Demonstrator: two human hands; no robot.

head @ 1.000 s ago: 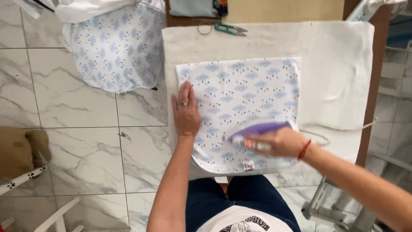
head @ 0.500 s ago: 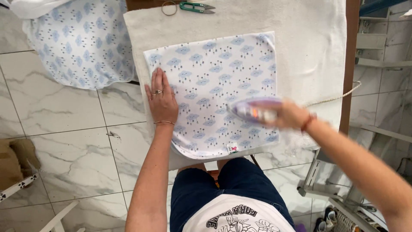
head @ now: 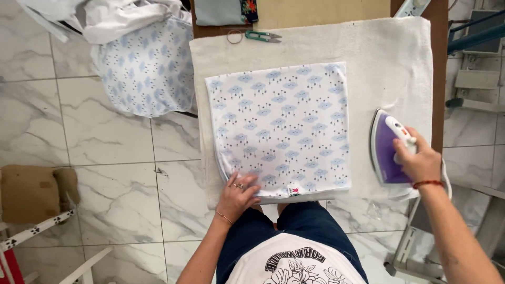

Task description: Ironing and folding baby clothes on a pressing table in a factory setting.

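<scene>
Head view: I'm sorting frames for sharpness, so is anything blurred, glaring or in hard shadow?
Head view: evenly lit and sharp; the patterned cloth shows its print crisply, the purple iron under the right hand is unblurred, with no glare and only soft shadows.

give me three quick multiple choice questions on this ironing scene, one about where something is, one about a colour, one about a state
1. Where does the iron stand?
A. on the patterned cloth
B. on the white pad, right of the cloth
C. on the floor

2. What colour is the iron's body?
A. purple
B. green
C. black

3. What is the left hand doing?
A. lifting the thread snips
B. hanging free
C. pressing flat on the patterned cloth's near-left corner

Answers:
1 B: the iron sits on the white pad, clear of the patterned cloth, with the right hand on its handle.
2 A: its body shows purple.
3 C: the palm lies on the cloth, and the thread snips lie untouched at the far edge.
</scene>
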